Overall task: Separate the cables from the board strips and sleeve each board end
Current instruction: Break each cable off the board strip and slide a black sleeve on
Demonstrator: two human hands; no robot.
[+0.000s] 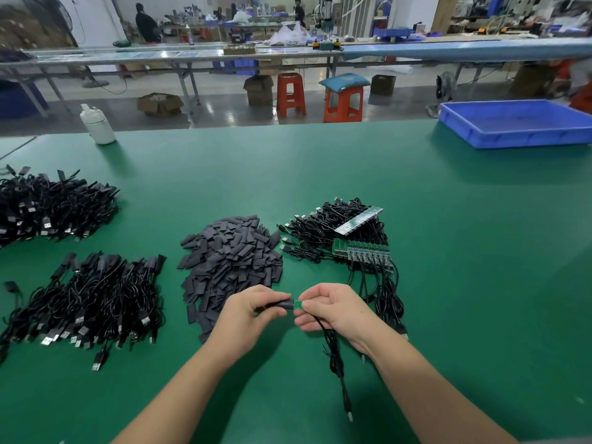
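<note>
My left hand (253, 310) pinches a black sleeve (283, 304) whose open end meets a small green board end (298, 304). My right hand (333, 307) pinches that board, and its black cable (336, 357) hangs from it down to a USB plug near the table's front. Behind my hands lies a heap of loose black sleeves (230, 261). To the right of the heap, green board strips (362, 253) with cables still attached lie on a tangle of black cables (333, 225).
Two piles of sleeved cables sit on the left, one near (86, 302) and one farther back (51, 206). A white bottle (97, 125) stands at the back left of the green table (448, 283); a blue tray (519, 123) at the back right.
</note>
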